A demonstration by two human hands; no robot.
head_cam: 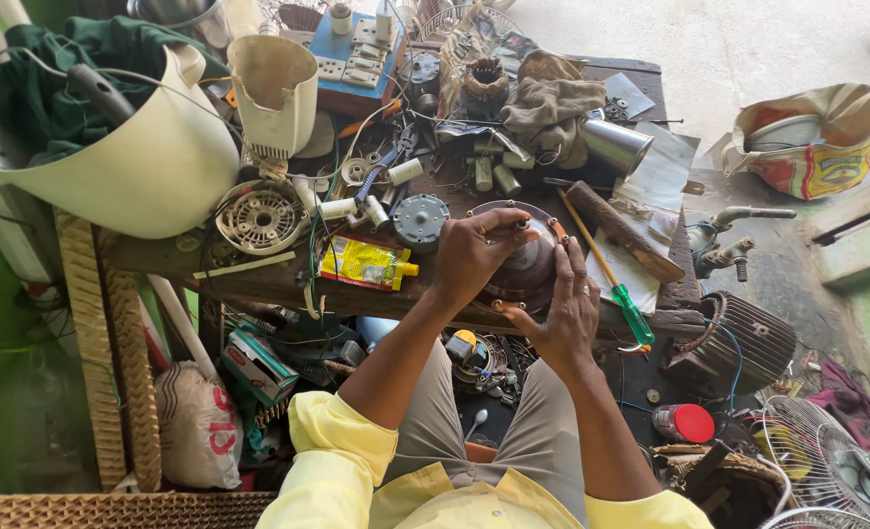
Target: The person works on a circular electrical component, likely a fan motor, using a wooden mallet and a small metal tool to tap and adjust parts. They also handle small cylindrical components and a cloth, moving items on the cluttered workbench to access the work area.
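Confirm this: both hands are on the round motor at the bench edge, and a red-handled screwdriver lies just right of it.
Not quite. The head view shows both hands on the round motor, but the screwdriver beside it has a green handle, not red.

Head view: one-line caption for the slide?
Both hands, left hand and right hand, grip a round motor on a cluttered workbench, green-handled screwdriver beside it.
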